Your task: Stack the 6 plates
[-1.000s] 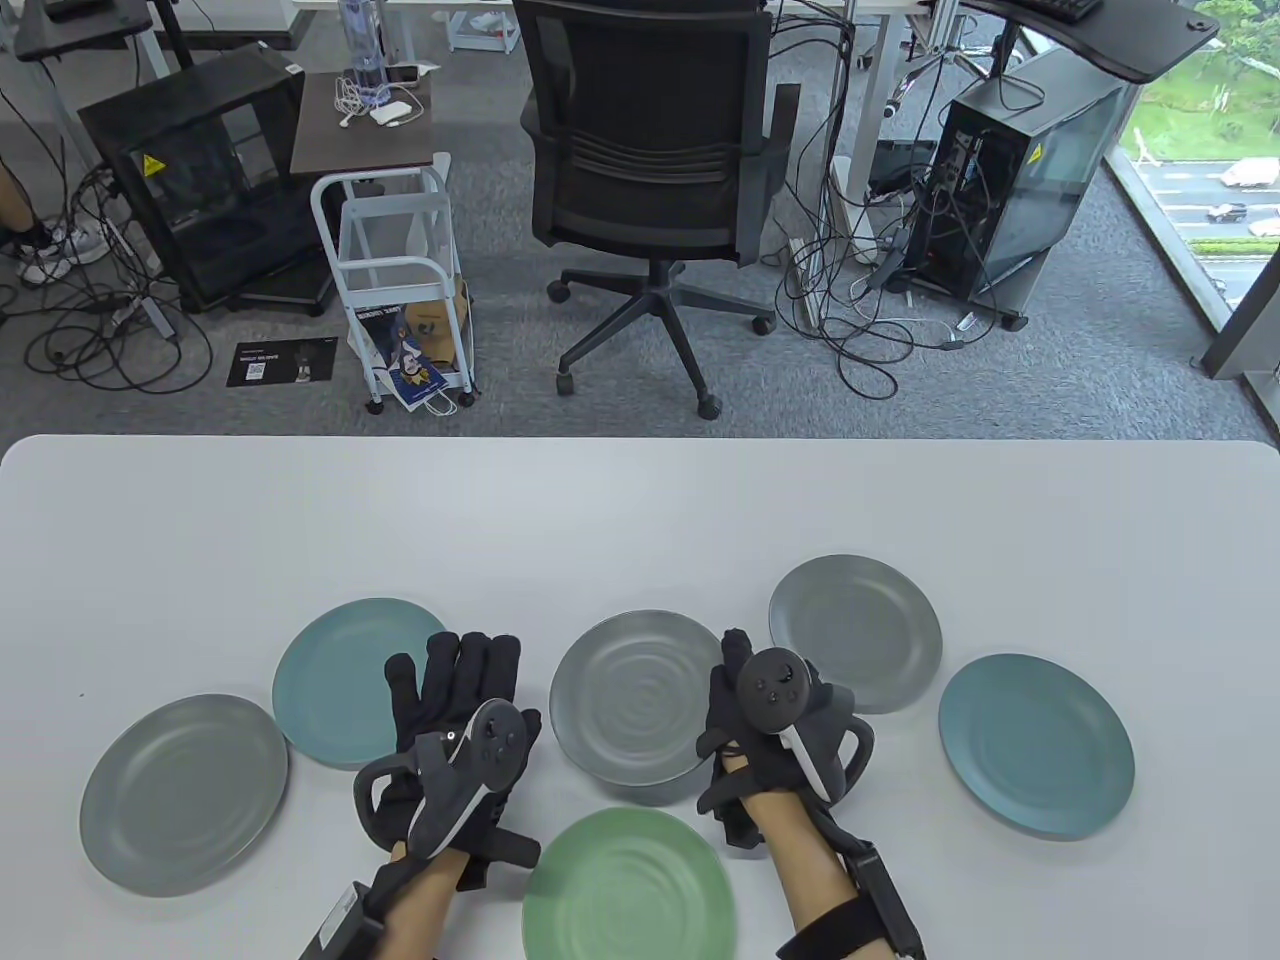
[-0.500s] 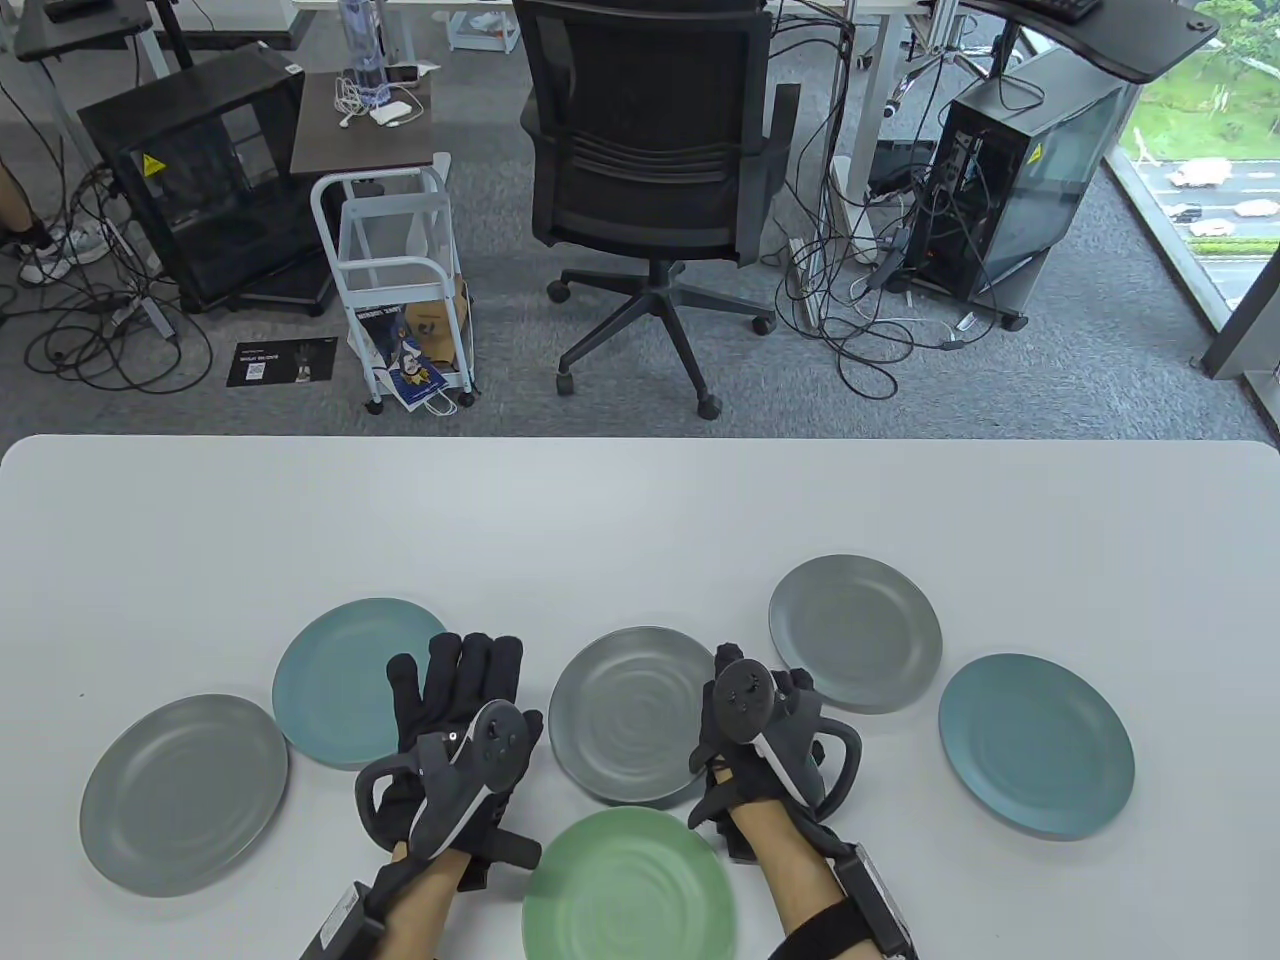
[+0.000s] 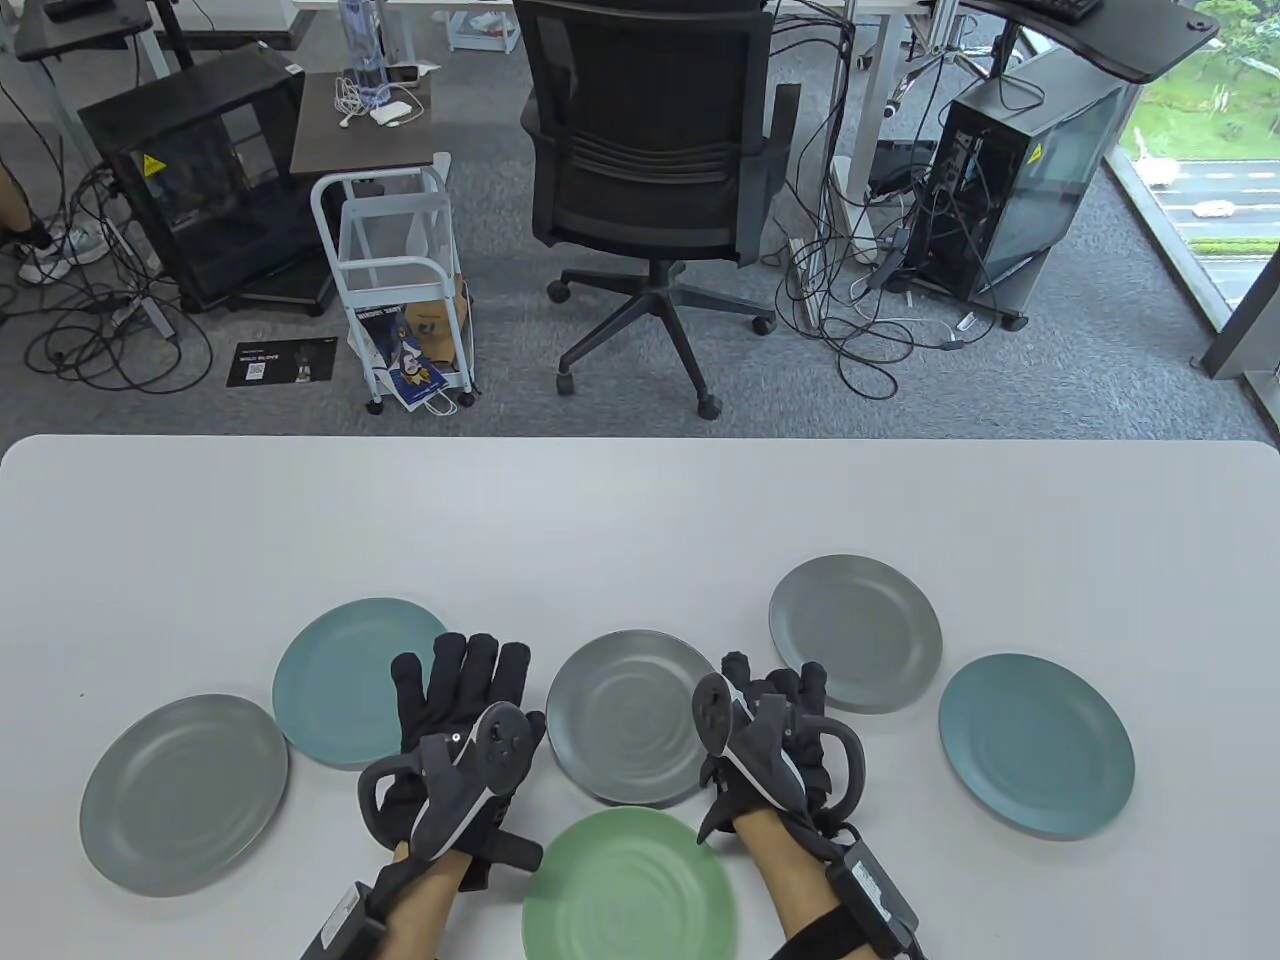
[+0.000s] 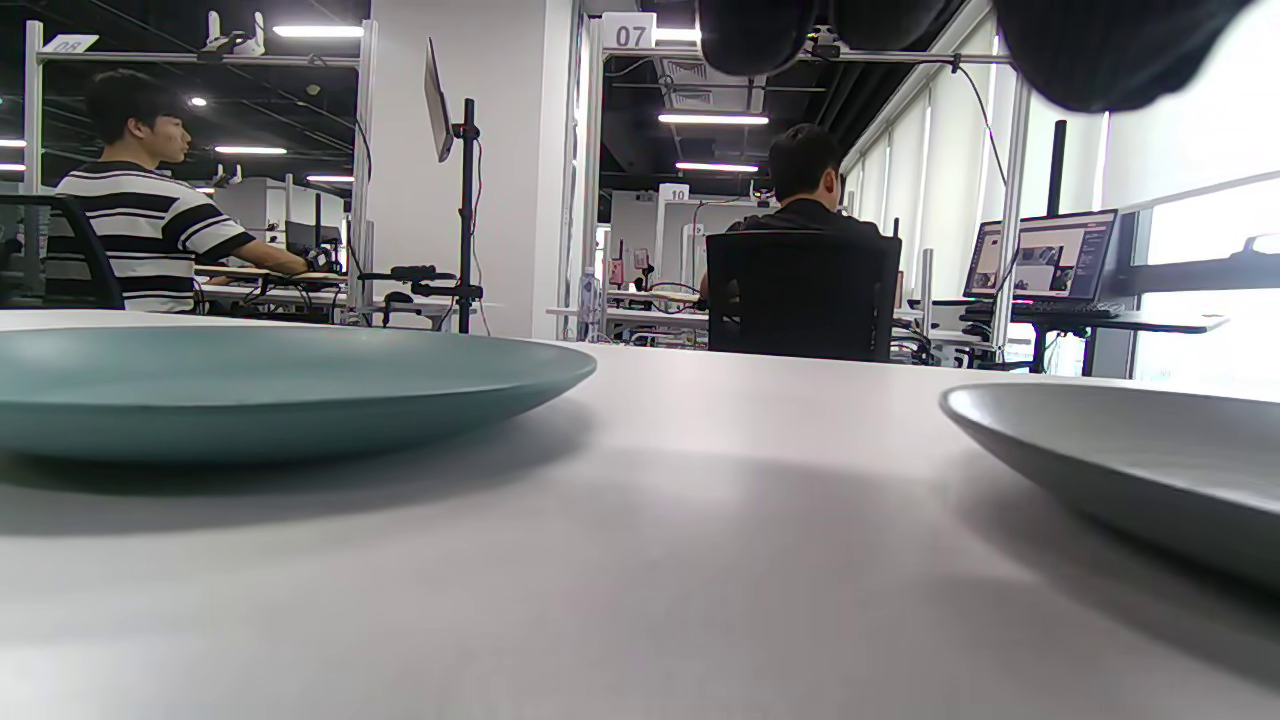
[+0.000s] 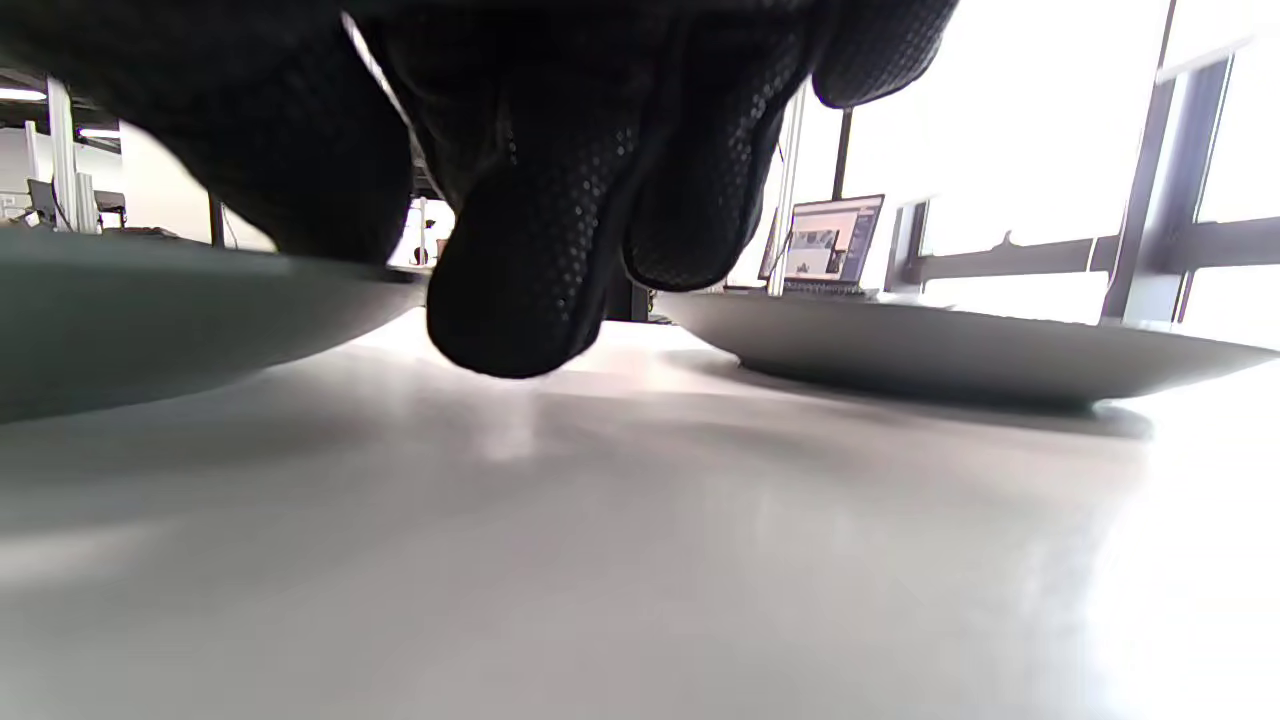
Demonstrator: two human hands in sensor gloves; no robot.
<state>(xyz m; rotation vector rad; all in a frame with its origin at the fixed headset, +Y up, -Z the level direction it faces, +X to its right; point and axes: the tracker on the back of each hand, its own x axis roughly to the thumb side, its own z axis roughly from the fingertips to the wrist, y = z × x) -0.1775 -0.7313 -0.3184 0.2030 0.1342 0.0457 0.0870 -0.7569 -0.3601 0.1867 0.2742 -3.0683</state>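
Pale grey and matte, the table (image 3: 640, 520) fills the lower half of the table view, its far edge giving onto grey carpet. Across the room from left to right stand a black glass-sided cabinet (image 3: 195, 180), a white wire cart (image 3: 400, 290), a black mesh office chair (image 3: 650, 150) at 12 o'clock, and a black computer tower (image 3: 1010, 190) amid loose cables, with a window at 2 o'clock.

Six plates lie apart on the table, none stacked. From the left: a grey plate (image 3: 183, 794) at 8 o'clock, a teal plate (image 3: 340, 680) just beyond it, a green plate (image 3: 628, 884) at 6 o'clock, a grey centre plate (image 3: 625, 715) above it, a grey far plate (image 3: 855, 632) at 2 o'clock and a darker teal plate (image 3: 1036, 745) at 3 o'clock.

The left hand (image 3: 455, 715) lies flat, fingers spread and extended, between the teal plate and the grey centre plate, overlapping the teal plate's right rim and gripping nothing. The right hand (image 3: 775, 730) sits at the grey centre plate's right rim, fingers curled down; in the right wrist view its fingertips (image 5: 520, 310) hang just above the table beside that rim (image 5: 150, 310), and I cannot tell whether they have hold of it.
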